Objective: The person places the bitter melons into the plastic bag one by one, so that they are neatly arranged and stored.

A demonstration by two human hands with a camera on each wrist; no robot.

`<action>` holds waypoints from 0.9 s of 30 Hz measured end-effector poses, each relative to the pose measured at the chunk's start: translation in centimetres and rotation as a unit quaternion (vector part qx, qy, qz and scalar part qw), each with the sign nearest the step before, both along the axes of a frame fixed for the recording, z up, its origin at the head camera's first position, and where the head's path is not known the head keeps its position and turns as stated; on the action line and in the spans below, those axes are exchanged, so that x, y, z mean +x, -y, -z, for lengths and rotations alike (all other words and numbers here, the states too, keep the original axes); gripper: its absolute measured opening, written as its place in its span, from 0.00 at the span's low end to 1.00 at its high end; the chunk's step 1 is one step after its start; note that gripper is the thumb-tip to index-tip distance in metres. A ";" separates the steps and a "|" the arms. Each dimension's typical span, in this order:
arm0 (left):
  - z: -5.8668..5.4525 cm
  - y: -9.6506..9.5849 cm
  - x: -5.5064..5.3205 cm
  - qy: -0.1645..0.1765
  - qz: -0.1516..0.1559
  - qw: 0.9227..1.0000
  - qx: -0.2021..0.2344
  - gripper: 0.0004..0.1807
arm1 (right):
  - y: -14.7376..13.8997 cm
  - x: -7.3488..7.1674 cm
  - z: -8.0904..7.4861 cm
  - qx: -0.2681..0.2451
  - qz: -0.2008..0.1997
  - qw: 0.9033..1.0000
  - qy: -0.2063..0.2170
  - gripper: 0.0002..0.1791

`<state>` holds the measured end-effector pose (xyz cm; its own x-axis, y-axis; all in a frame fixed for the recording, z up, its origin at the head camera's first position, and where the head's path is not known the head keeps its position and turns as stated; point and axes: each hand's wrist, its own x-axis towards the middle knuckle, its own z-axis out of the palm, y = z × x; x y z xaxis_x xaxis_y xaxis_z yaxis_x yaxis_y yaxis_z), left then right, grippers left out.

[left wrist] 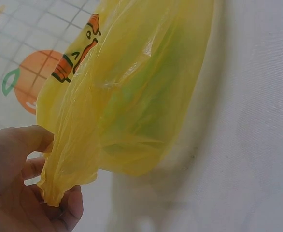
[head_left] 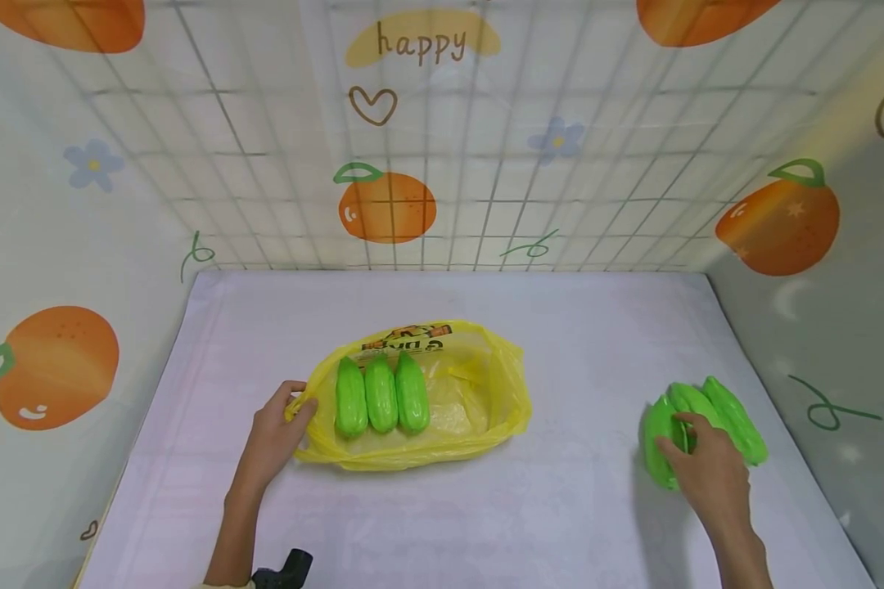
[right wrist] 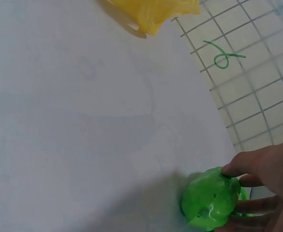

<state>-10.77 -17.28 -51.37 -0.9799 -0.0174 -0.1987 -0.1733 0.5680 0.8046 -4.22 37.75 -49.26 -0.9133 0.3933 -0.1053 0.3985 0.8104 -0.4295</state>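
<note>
Plastic bag (head_left: pixel 511 388) holding three gourds (head_left: pixel 381 397), left hand (head_left: pixel 274 429) pinching rim (left wrist: pixel 59 179); bag's right, right hand (head_left: pixel 710 470) gripping fourth gourd (head_left: pixel 660 442), part-hiding fifth (head_left: pixel 692 398).

My left fingers (left wrist: pixel 74 209) pinch a yellow bag (left wrist: pixel 122 92), green showing through beyond them; tabletop (left wrist: pixel 252 145) to their right.

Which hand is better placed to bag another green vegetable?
Likely the right hand: it grips a green vegetable outside the yellow bag, while the left hand holds the bag's edge.
</note>
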 end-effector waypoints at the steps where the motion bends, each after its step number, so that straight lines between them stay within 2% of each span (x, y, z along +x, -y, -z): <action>1: 0.0 0.0 0.0 0.000 0.000 1.000 0.000 0.21 | 0.0 0.0 0.0 -0.001 0.000 1.000 0.001 0.30; 18: -0.2 -0.1 0.0 0.002 -0.001 1.000 -0.002 0.21 | 0.0 -0.2 0.0 -0.004 0.000 1.000 0.003 0.30; 27: -0.1 0.0 0.0 0.000 -0.002 1.000 -0.003 0.21 | 0.2 -0.3 0.0 -0.004 -0.021 1.000 -0.011 0.30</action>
<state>-10.75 -17.32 -51.31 -0.9798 -0.0222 -0.1986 -0.1753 0.5721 0.8012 -4.49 37.56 -49.30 -0.9309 0.3546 -0.0878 0.3553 0.8228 -0.4436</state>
